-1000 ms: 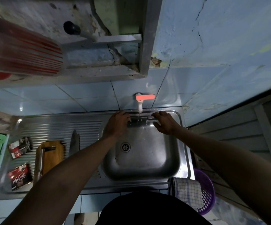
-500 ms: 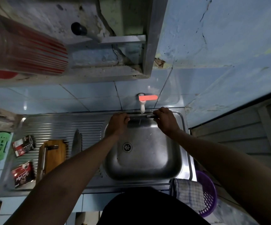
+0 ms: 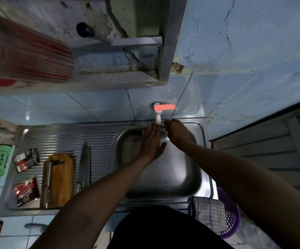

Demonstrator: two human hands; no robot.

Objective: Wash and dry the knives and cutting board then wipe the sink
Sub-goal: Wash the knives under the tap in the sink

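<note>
Both hands are up at the back of the sink, right under the tap, and neither is anywhere near a knife. The left hand is flat, fingers straight and together, pointing up toward the spout, holding nothing. The right hand sits just beside it on the sink's back rim with its fingers bent over the edge; whether that grip pinches anything there I cannot tell, the fingertips are hidden.

Now look where the work lies: out to the left, on the ribbed drainboard. The big knife lies with its long axis running toward the wall, tip at the far end, handle at the near end and partly under the left forearm. Just beside it, further left, is the cutting board, also lengthwise front to back, with a second knife lying along its left edge, again parallel.

So the left hand is clearly the nearer one, and my read is that a pickup calls for a sweep leftward and back toward the body to meet the handle end, not the blade. The checked cloth hangs on the purple basket at the near right, handy to the right hand for drying
</note>
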